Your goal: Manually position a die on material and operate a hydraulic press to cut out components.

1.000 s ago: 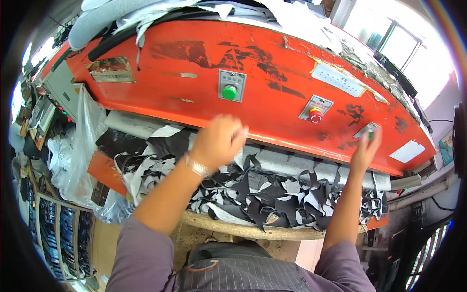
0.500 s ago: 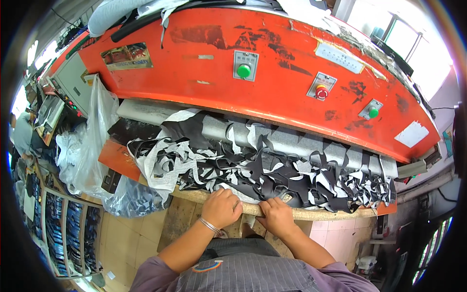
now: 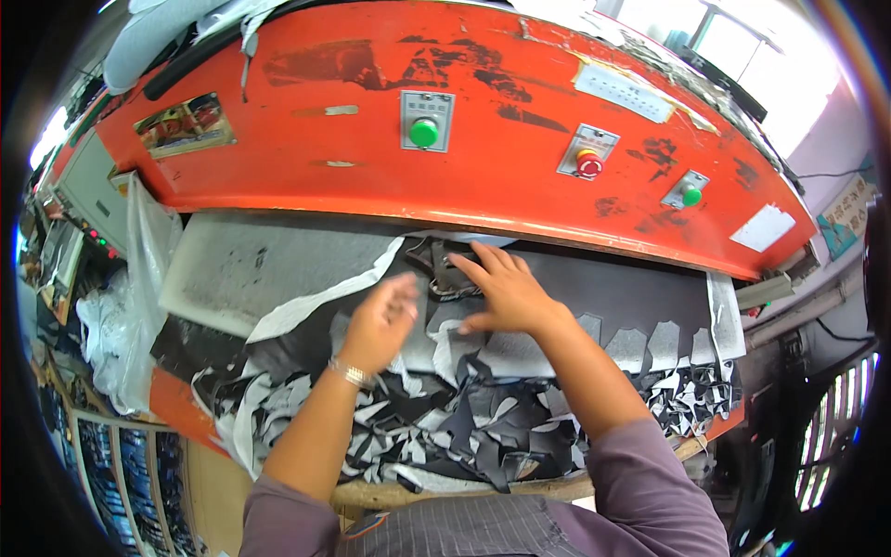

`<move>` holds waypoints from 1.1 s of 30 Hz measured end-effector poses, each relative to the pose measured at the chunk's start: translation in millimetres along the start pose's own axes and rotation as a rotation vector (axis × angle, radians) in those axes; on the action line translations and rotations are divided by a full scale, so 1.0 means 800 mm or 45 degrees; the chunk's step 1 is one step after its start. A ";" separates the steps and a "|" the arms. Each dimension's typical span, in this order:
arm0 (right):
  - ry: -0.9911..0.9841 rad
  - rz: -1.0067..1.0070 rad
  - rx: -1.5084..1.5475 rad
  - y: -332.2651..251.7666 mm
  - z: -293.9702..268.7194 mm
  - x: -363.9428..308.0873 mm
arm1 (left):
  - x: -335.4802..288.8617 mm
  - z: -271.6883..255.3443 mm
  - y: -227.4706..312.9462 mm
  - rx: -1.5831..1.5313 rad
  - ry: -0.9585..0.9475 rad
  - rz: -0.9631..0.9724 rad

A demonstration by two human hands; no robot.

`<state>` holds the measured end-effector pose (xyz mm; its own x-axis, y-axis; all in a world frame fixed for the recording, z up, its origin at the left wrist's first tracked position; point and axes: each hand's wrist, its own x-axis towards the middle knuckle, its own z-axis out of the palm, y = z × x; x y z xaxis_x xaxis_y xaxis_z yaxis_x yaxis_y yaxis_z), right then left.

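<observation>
My right hand (image 3: 509, 290) reaches over the pale cutting board with its fingers spread. Its fingertips are at a dark shaped frame, apparently a metal cutting die (image 3: 452, 278), near the red beam; whether they touch it I cannot tell. To its left, my left hand (image 3: 380, 323) hovers with loosely bent, slightly blurred fingers and nothing visible in it. Under both hands lies a dark sheet material (image 3: 594, 288) with a white underside and a notched near edge. A torn white edge strip (image 3: 325, 302) runs along its left side.
The red press beam (image 3: 306, 139) spans the back, with green buttons (image 3: 423, 133) and a red knob (image 3: 588, 164). Tangled black and white offcuts (image 3: 483, 418) heap along the near edge. A clear plastic bag (image 3: 148, 251) hangs at the left. The bare board (image 3: 251, 260) shows at left.
Both hands have left the near edge by the offcuts and moved forward onto the board. My view has shifted forward, and the board and dark sheet now show further under the beam.
</observation>
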<state>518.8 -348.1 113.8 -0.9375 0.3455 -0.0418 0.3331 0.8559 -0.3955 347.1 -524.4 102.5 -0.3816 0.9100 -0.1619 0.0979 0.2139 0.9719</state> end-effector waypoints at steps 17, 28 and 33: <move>0.071 0.105 0.686 -0.105 0.070 -0.118 | -0.035 0.015 -0.044 -0.139 -0.668 -0.074; -0.013 0.017 0.651 -0.120 0.049 -0.150 | -0.084 0.011 -0.022 -0.787 -0.958 -0.182; 0.017 -0.027 0.612 -0.116 0.060 -0.149 | -0.098 0.034 -0.036 -0.639 -0.625 -0.159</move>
<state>594.6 -486.8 111.3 -0.9410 0.3378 -0.0189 0.2270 0.5891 -0.7755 399.6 -592.4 82.5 0.1074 0.9694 -0.2207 -0.3997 0.2453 0.8832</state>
